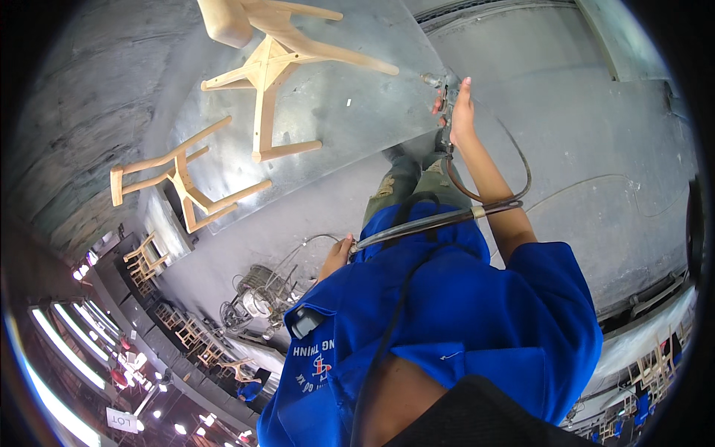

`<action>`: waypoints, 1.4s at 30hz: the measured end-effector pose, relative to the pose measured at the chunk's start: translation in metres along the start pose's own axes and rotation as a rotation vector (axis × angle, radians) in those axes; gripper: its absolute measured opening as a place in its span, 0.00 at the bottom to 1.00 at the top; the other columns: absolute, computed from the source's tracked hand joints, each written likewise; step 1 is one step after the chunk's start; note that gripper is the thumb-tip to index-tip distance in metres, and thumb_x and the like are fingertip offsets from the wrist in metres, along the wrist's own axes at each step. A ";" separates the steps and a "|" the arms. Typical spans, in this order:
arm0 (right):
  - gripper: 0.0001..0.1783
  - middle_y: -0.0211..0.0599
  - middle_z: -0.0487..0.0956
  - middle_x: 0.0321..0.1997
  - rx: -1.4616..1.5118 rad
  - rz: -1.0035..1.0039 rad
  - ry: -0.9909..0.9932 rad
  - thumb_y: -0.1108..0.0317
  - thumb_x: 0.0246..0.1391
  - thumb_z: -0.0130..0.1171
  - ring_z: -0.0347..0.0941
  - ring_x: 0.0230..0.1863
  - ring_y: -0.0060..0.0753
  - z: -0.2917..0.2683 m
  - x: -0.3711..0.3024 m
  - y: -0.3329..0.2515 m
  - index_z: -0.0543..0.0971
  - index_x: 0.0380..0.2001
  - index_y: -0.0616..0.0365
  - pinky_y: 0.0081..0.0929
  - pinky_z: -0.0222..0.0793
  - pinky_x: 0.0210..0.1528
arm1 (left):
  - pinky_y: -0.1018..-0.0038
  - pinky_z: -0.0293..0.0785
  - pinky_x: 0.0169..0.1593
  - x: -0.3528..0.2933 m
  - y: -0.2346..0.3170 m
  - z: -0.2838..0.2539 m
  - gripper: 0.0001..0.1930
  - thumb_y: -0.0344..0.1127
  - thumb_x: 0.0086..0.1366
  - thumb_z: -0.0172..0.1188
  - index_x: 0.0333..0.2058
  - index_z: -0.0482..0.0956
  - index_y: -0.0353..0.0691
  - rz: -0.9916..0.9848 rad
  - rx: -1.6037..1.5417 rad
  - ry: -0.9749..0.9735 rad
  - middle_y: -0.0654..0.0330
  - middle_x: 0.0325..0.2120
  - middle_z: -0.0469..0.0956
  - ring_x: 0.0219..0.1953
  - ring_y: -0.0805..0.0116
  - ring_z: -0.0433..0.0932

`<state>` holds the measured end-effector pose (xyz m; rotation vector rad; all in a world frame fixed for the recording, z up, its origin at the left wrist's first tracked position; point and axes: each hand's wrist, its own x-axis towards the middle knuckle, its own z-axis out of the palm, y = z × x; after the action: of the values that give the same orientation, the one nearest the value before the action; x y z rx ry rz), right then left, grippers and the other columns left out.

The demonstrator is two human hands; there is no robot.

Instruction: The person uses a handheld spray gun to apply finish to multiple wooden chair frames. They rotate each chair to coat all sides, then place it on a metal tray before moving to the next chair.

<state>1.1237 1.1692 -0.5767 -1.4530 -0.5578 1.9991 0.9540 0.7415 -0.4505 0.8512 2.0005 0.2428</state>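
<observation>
Right hand (pixel 460 112) closed around grip of a metal spray gun (pixel 445 93), held out just right of the grey sheet-covered platform (pixel 335 104). Left hand (pixel 337 257) curled on the dark rubber hose (pixel 432 221), below platform's near edge. On platform: two bare, smooth pale-wood chair frames (pixel 272 67), overturned.

Wooden chair frames (pixel 268 67) ahead

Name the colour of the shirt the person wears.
Bright blue shirt, clearest in the head view.
</observation>
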 end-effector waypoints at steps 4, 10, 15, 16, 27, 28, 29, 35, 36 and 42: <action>0.42 0.29 0.76 0.20 -0.041 0.017 0.103 0.23 0.62 0.35 0.74 0.20 0.26 -0.028 0.027 0.028 0.78 0.32 0.53 0.24 0.56 0.20 | 0.66 0.68 0.61 -0.016 0.006 0.011 0.33 0.57 0.77 0.44 0.63 0.66 0.32 0.025 -0.038 0.059 0.42 0.53 0.73 0.54 0.53 0.75; 0.42 0.29 0.76 0.20 -0.128 0.006 0.185 0.23 0.61 0.39 0.73 0.19 0.26 -0.056 0.043 0.056 0.79 0.31 0.54 0.25 0.57 0.19 | 0.70 0.67 0.42 -0.003 0.032 -0.012 0.28 0.60 0.73 0.52 0.40 0.75 0.34 -0.180 -0.585 0.080 0.58 0.32 0.73 0.36 0.69 0.70; 0.43 0.29 0.75 0.20 -0.272 0.037 0.258 0.23 0.62 0.38 0.72 0.19 0.26 -0.051 0.027 0.060 0.79 0.32 0.55 0.26 0.56 0.18 | 0.72 0.59 0.34 0.007 0.050 -0.041 0.28 0.58 0.71 0.55 0.25 0.70 0.36 0.086 -0.479 0.076 0.66 0.21 0.65 0.30 0.75 0.62; 0.43 0.29 0.74 0.20 -0.247 0.047 0.256 0.23 0.62 0.37 0.72 0.19 0.26 -0.046 0.017 0.056 0.79 0.32 0.55 0.25 0.56 0.18 | 0.72 0.60 0.35 0.006 0.057 -0.045 0.27 0.57 0.71 0.55 0.25 0.70 0.35 0.103 -0.483 0.090 0.66 0.21 0.65 0.30 0.75 0.62; 0.54 0.35 0.71 0.24 0.403 -0.294 -0.353 0.17 0.59 0.23 0.70 0.27 0.33 0.045 -0.209 -0.074 0.75 0.41 0.63 0.20 0.54 0.15 | 0.73 0.64 0.35 0.007 0.062 -0.088 0.25 0.53 0.69 0.61 0.27 0.72 0.33 0.511 -0.612 0.017 0.65 0.20 0.69 0.29 0.74 0.66; 0.55 0.36 0.71 0.24 0.420 -0.344 -0.365 0.17 0.58 0.23 0.70 0.27 0.34 0.050 -0.227 -0.083 0.74 0.42 0.63 0.20 0.54 0.15 | 0.74 0.64 0.34 0.008 0.056 -0.091 0.25 0.53 0.68 0.61 0.27 0.73 0.33 0.545 -0.627 0.005 0.65 0.20 0.69 0.28 0.75 0.66; 0.56 0.37 0.71 0.24 0.439 -0.403 -0.420 0.16 0.57 0.23 0.70 0.27 0.35 0.054 -0.244 -0.089 0.74 0.43 0.63 0.20 0.55 0.15 | 0.74 0.64 0.34 0.007 0.050 -0.092 0.26 0.54 0.68 0.62 0.27 0.73 0.33 0.585 -0.645 -0.005 0.65 0.20 0.70 0.28 0.75 0.66; 0.56 0.38 0.71 0.26 0.489 -0.651 -0.430 0.15 0.56 0.23 0.68 0.28 0.34 0.087 -0.284 -0.054 0.73 0.44 0.63 0.20 0.56 0.15 | 0.75 0.64 0.32 0.005 0.014 -0.109 0.28 0.59 0.64 0.65 0.26 0.74 0.34 0.589 -0.608 0.016 0.65 0.20 0.71 0.27 0.77 0.67; 0.56 0.38 0.72 0.26 0.487 -0.617 -0.400 0.15 0.56 0.23 0.69 0.28 0.34 0.092 -0.280 -0.044 0.73 0.43 0.63 0.21 0.57 0.16 | 0.75 0.64 0.32 0.002 0.007 -0.111 0.28 0.58 0.64 0.65 0.25 0.75 0.34 0.593 -0.606 0.013 0.65 0.20 0.71 0.27 0.77 0.68; 0.50 0.33 0.74 0.25 0.211 -0.471 0.016 0.20 0.62 0.27 0.72 0.25 0.29 0.095 -0.256 0.027 0.74 0.42 0.61 0.21 0.56 0.18 | 0.75 0.66 0.33 -0.006 -0.037 -0.129 0.28 0.57 0.65 0.64 0.25 0.75 0.34 0.624 -0.603 0.047 0.65 0.20 0.73 0.27 0.76 0.70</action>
<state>1.0845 0.9765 -0.3858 -1.0889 -0.5977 1.6180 0.8340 0.7305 -0.3923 1.0368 1.5051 1.1603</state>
